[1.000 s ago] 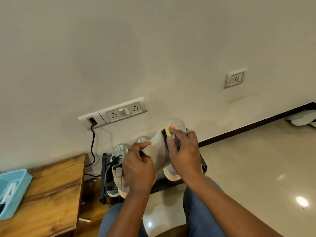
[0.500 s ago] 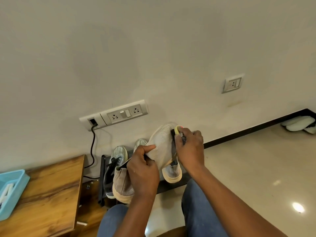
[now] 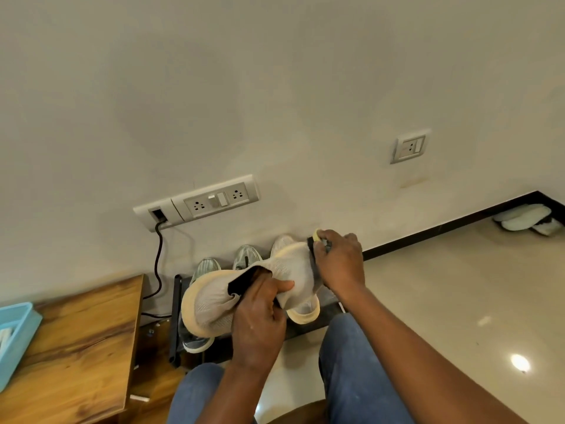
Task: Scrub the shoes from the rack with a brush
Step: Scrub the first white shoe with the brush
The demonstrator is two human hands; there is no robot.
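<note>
Glossy cream floor (image 3: pixel 443 286), plain wall behind; low black shoe rack (image 3: pixel 176 313) against the wall is the landmark. Nearest the camera, in front of the rack: person's knees in jeans, seated facing it. Just above the rack's front edge, left hand (image 3: pixel 260 313) has its grip clenched on the collar of a beige knit shoe (image 3: pixel 214 301), thumb pressed into the upper, probably to steady it against brush pressure. Shoe is held off the rack, heel toward the rack's left end. Right hand (image 3: pixel 339 264) is closed around a dark brush (image 3: pixel 313 255) with a yellow end, bristles against the toe, so scrubbing looks underway. On the rack below: matching beige shoe (image 3: pixel 305 312) and a grey pair (image 3: pixel 208 267), likely waiting. Left of the rack, wooden tabletop (image 3: pixel 76 332) with blue tray (image 3: pixel 18 335). Above the rack, wall sockets (image 3: pixel 218 198).
</note>
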